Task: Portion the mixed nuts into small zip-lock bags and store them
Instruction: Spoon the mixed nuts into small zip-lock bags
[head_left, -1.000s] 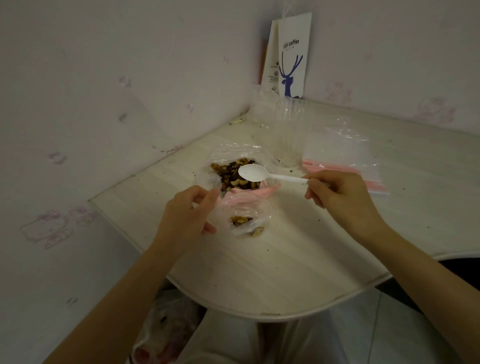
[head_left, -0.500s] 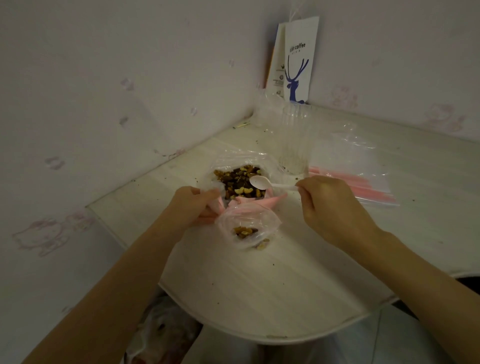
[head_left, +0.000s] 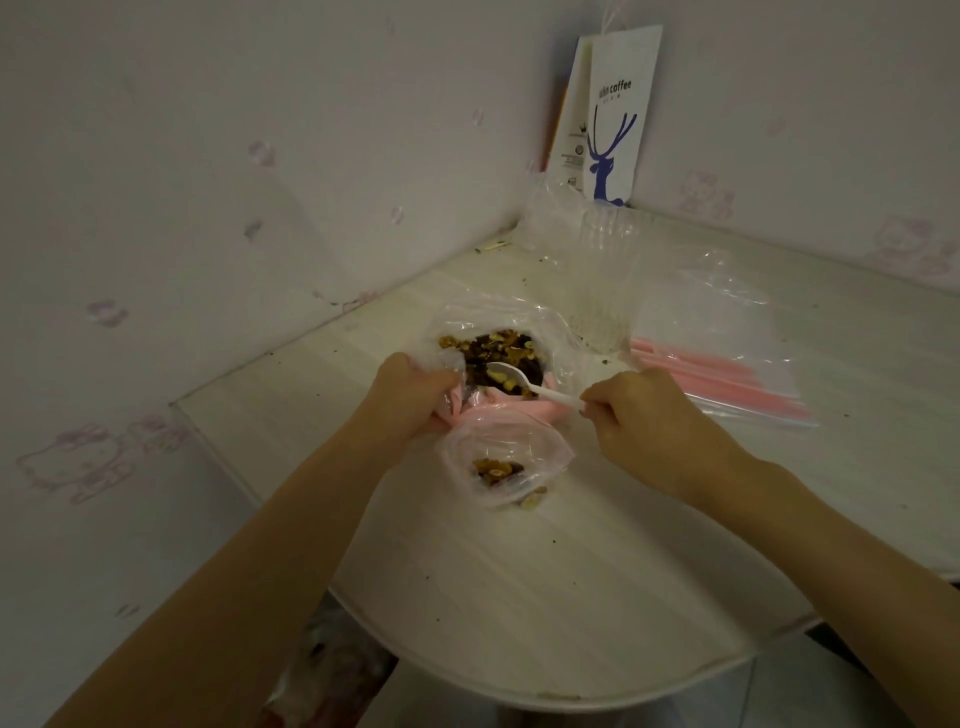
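Left hand (head_left: 410, 395): fingers curled tight round the bunched pink rims where the big nut bag (head_left: 540, 325) meets the small zip-lock bag (head_left: 506, 447), propping both mouths open.

Right hand (head_left: 639, 415): pinches the far end of the white plastic spoon (head_left: 511, 375). The spoon's bowl sits in the mixed nuts (head_left: 493, 349) with a few pieces on it.

The small bag lies on the table (head_left: 571, 597), just nearer the person. It has a low heap of nuts inside, and 1 or 2 pieces seem to lie outside its lower edge.

Handling, as judged: the film is thin, limp and slippery and likely collapses if released. The stiffer zip strip is the place to hold. The nuts are light and loose and prone to roll off a shallow spoon.

Spare bags (head_left: 727, 374) lie to the right, apart.
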